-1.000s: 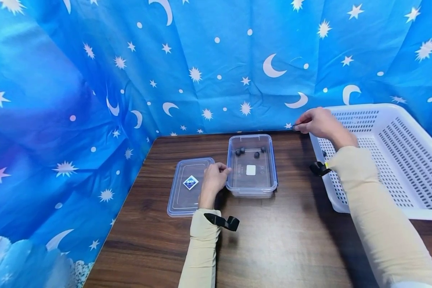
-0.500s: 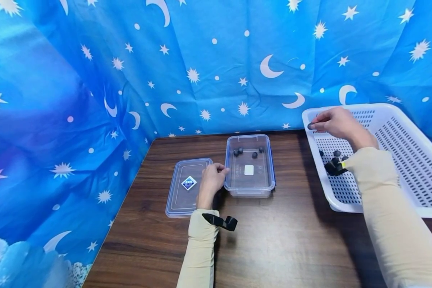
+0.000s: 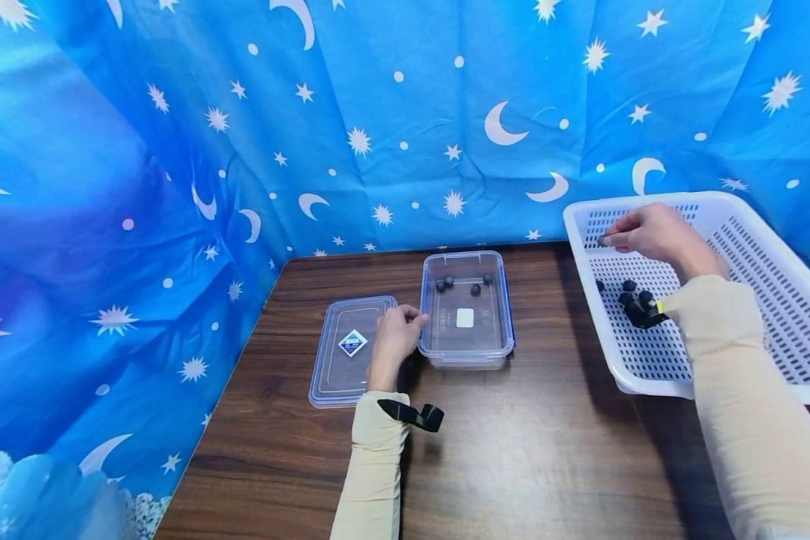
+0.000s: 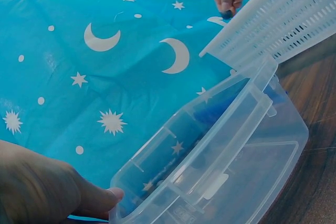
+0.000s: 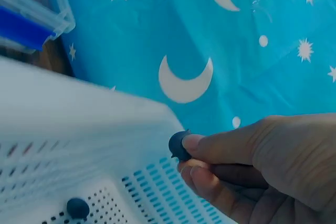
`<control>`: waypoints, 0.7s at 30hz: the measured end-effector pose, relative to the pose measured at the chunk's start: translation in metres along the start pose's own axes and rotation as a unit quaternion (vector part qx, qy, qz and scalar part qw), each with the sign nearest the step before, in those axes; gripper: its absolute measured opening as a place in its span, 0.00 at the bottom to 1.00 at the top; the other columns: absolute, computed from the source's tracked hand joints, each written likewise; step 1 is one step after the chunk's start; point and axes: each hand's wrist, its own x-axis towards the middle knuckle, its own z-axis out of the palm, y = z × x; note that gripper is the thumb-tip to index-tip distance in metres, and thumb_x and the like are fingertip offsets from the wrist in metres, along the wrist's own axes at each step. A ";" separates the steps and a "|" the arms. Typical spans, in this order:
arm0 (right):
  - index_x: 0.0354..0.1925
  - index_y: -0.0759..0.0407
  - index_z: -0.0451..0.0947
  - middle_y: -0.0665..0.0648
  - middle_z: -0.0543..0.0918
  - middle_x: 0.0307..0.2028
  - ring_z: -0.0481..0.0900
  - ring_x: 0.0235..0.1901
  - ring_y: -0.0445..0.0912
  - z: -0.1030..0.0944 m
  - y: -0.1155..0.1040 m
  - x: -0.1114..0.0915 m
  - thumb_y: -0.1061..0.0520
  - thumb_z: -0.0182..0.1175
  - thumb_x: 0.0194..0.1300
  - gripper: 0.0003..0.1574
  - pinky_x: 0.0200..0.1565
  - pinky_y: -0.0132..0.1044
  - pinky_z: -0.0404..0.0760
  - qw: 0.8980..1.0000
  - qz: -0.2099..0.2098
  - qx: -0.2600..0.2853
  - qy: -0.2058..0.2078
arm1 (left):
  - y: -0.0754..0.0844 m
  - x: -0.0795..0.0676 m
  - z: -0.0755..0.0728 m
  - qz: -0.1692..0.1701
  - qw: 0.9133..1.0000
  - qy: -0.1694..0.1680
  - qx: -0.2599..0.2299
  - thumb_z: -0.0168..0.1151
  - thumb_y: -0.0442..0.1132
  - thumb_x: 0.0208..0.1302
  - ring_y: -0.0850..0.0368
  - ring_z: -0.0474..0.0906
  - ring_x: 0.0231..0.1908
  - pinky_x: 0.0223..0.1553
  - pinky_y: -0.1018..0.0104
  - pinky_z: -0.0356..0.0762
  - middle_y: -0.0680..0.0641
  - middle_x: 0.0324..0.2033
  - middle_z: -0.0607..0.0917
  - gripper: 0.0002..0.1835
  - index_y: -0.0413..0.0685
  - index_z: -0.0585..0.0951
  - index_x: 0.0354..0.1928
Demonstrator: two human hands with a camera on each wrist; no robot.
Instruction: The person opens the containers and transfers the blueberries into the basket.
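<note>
My right hand (image 3: 661, 236) pinches a dark blueberry (image 5: 180, 145) between thumb and fingertips, above the left side of a white plastic basket (image 3: 622, 375). Several more blueberries (image 3: 629, 286) lie on the basket's floor, partly hidden by the wrist camera. At the left rim of a clear plastic container (image 3: 462, 346), my left hand (image 3: 396, 334) grips the edge; in the left wrist view its thumb touches the rim and the other fingers are hidden. Several blueberries (image 3: 475, 289) sit inside this lidless container, toward its far end.
A clear lid (image 3: 337, 379) with a blue-and-white label lies left of the container, partly under the left hand. The brown wooden table (image 3: 499, 450) meets a blue star-and-moon curtain (image 3: 378, 150) at the back and left.
My right hand has moved right, from beside the basket's left rim to over its inside, still pinching a blueberry. More berries in the basket are uncovered. My left hand stays at the container.
</note>
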 end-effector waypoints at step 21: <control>0.41 0.72 0.78 0.63 0.82 0.31 0.78 0.34 0.53 0.021 0.037 0.025 0.62 0.59 0.63 0.12 0.40 0.47 0.74 0.989 0.096 -0.051 -0.102 | -0.002 0.002 -0.001 0.016 1.000 0.010 0.010 0.59 0.44 0.67 0.54 0.75 0.36 0.38 0.61 0.74 0.48 0.34 0.83 0.12 0.44 0.84 0.44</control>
